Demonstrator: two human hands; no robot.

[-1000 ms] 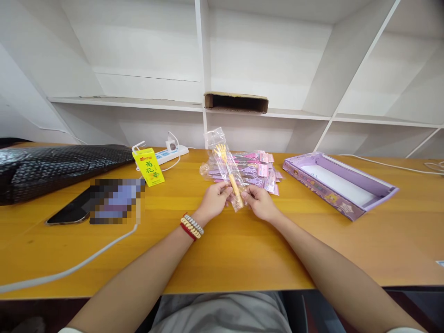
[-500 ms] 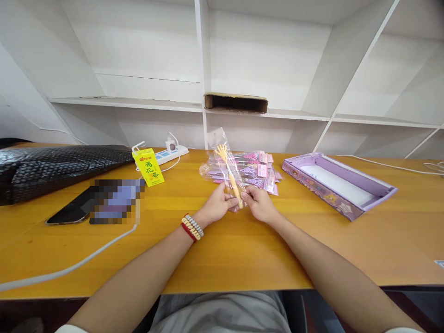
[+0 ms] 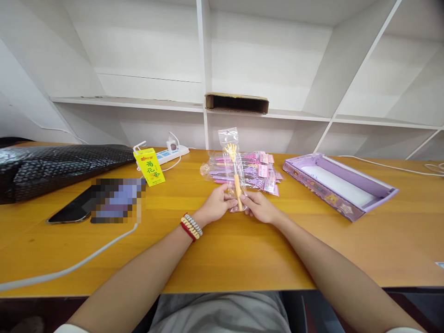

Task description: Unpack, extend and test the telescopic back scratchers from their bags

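The left hand (image 3: 217,206) and right hand (image 3: 261,208) meet above the middle of the tabletop (image 3: 222,249), and both pinch the lower end of a clear packet (image 3: 233,159). Each hand is nearly closed: thumb and fingertips press the plastic from either side, the left at 9 o'clock of the packet's foot and the right at 3 o'clock. The other fingers are curled in loosely. The packet stands almost upright, its top pointing to 12 o'clock. Inside it is a small yellow scratcher (image 3: 236,178) with a hand-shaped head at the top and its handle running down between the fingertips. Beaded bracelets (image 3: 191,226) circle the left wrist.

Just behind the packet, at 12 to 1 o'clock of the hands, lies a pile of pink and purple packets (image 3: 258,173), flat on the wood. At 3 o'clock, well apart, sits an open purple box (image 3: 338,185). At 10 o'clock stands a yellow drink carton (image 3: 150,166), tilted, with a white power strip (image 3: 172,151) just beyond it. Further out at 9 o'clock lie a dark phone (image 3: 67,212) and a black padded mailer (image 3: 52,169). A white cable (image 3: 69,268) trails across the tabletop at 8 o'clock. On the shelf at 12 o'clock rests a cardboard box (image 3: 236,102).
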